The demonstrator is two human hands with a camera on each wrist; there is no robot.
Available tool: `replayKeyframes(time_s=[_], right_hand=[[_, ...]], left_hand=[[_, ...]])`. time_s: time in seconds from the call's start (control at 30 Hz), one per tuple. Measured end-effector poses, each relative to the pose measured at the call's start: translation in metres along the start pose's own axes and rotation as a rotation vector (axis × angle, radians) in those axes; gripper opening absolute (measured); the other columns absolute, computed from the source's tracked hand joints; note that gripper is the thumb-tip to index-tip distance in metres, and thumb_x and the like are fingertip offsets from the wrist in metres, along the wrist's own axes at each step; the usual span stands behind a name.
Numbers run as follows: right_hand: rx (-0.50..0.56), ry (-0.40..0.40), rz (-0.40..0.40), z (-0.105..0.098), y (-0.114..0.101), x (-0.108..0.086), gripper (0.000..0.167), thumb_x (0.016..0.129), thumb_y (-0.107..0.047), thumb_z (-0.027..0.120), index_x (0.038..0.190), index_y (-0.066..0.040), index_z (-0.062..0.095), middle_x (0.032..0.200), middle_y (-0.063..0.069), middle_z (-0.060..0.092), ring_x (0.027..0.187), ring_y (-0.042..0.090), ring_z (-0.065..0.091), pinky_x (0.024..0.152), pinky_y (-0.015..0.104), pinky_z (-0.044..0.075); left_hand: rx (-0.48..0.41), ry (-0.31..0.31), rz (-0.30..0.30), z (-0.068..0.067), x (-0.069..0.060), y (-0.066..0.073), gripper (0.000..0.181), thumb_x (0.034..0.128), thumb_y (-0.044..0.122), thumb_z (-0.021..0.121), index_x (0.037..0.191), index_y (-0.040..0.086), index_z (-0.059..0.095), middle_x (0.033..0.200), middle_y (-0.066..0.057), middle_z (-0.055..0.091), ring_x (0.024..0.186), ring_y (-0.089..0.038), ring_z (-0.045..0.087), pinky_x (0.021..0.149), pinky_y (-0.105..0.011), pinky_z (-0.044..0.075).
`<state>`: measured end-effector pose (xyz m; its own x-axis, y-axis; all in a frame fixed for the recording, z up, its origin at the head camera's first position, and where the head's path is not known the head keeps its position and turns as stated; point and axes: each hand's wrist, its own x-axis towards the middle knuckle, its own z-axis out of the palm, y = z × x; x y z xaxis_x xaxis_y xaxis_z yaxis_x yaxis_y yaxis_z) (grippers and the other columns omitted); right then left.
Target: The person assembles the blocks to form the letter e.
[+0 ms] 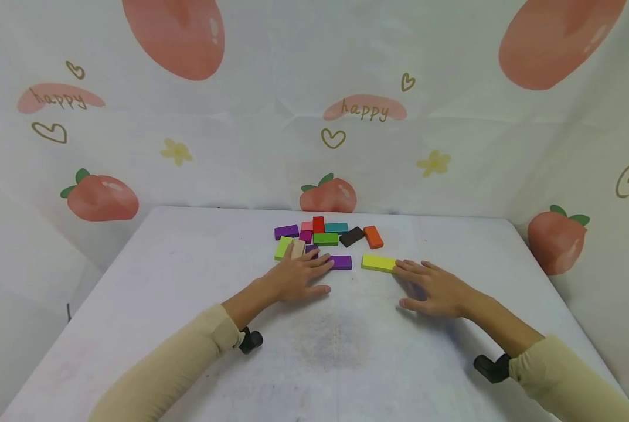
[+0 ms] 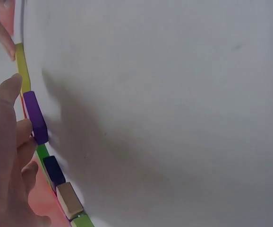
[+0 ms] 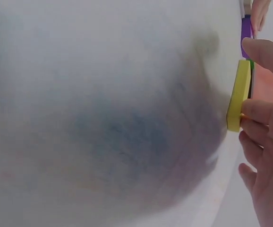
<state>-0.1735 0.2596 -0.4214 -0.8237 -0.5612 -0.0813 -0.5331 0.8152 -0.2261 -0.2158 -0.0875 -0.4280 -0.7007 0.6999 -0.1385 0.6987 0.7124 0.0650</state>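
My left hand is stretched out with its fingers spread over the left part of a group of coloured blocks. Its fingertips lie at a purple block; in the left wrist view I cannot tell whether they touch that purple block. Just beyond this hand are a lime block, a beige block and a dark purple block, partly hidden by the fingers. At the right end of a long yellow block, my right hand rests its extended fingertips, seen also beside the yellow block in the right wrist view.
Behind lie a purple block, red block, teal block, green block, black block and orange block, with pink ones among them. The white table meets a printed cloth at its back edge.
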Motion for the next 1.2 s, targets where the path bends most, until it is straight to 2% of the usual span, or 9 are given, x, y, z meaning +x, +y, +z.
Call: replayKeyframes(time_s=[0.5,0.73,1.0,1.2], right_hand=[[-0.004,0.005,-0.042,0.007,-0.01,-0.024,0.074,0.09,-0.054,0.062,0.149,-0.012,0.047,0.155,0.01,0.041,0.141,0.032,0.04,0.113,0.06,0.029],[-0.018,0.051,-0.084,0.006,-0.015,-0.034,0.072,0.089,-0.051,0.066,0.146,-0.01,0.051,0.151,0.01,0.047,0.137,0.034,0.045,0.11,0.059,0.035],[-0.021,0.03,-0.079,0.008,-0.018,-0.039,0.074,0.088,-0.054,0.067,0.146,-0.012,0.051,0.152,0.01,0.045,0.133,0.041,0.046,0.102,0.062,0.042],[-0.02,0.035,-0.095,0.009,-0.02,-0.042,0.072,0.089,-0.056,0.065,0.144,-0.011,0.053,0.151,0.01,0.046,0.133,0.04,0.047,0.101,0.061,0.044]], left_hand=[[0.033,0.004,0.074,0.006,-0.015,0.016,0.072,0.0977,0.064,0.041,0.158,0.026,0.028,0.162,0.004,0.028,0.152,-0.023,0.016,0.114,-0.07,0.008],[0.024,0.006,0.105,0.005,-0.022,0.026,0.07,0.0979,0.063,0.043,0.157,0.025,0.033,0.16,0.003,0.032,0.152,-0.023,0.018,0.114,-0.068,0.013],[0.046,0.026,0.132,0.004,-0.029,0.038,0.068,0.0981,0.06,0.045,0.154,0.023,0.038,0.158,0.002,0.037,0.151,-0.023,0.021,0.114,-0.067,0.016],[0.066,0.044,0.14,0.005,-0.031,0.043,0.069,0.0969,0.061,0.047,0.154,0.023,0.039,0.157,0.002,0.039,0.15,-0.023,0.023,0.113,-0.066,0.021]])
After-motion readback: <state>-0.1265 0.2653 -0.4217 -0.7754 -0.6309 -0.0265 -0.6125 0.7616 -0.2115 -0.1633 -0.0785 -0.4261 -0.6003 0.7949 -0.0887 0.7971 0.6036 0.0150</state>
